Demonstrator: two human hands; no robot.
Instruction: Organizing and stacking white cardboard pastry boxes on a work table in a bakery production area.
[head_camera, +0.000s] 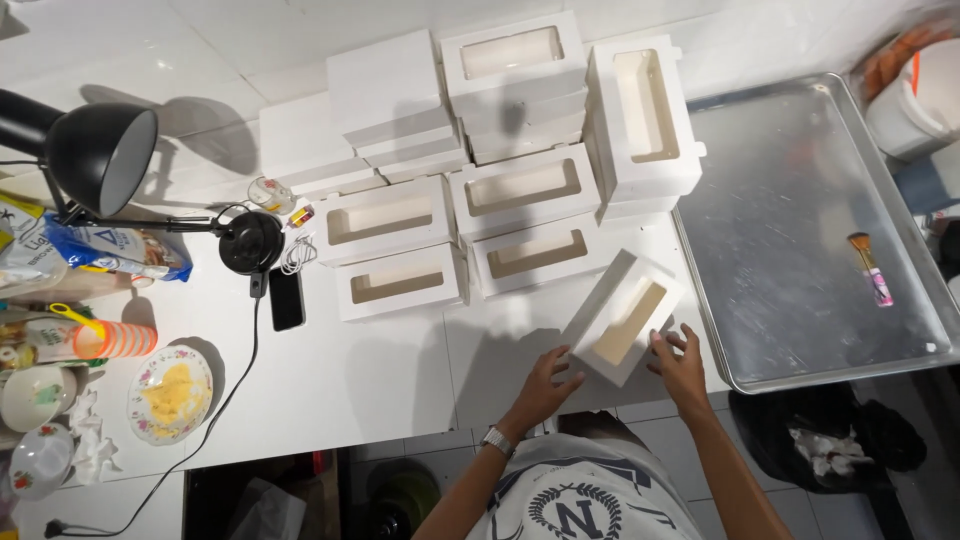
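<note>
A white cardboard box with a window cut-out (622, 316) lies tilted near the front edge of the white table (350, 380). My left hand (548, 382) rests with spread fingers against the box's near left corner. My right hand (680, 362) touches its near right end. Neither hand lifts the box; it sits on the table. Behind it stand several more white window boxes (520, 190), some in rows, some stacked.
A large metal tray (800, 250) lies to the right with a small brush (870, 268) on it. At left are a black desk lamp (100, 155), a phone (286, 297), a cable, an orange cup (115, 340), a plate (170, 393) and bowls.
</note>
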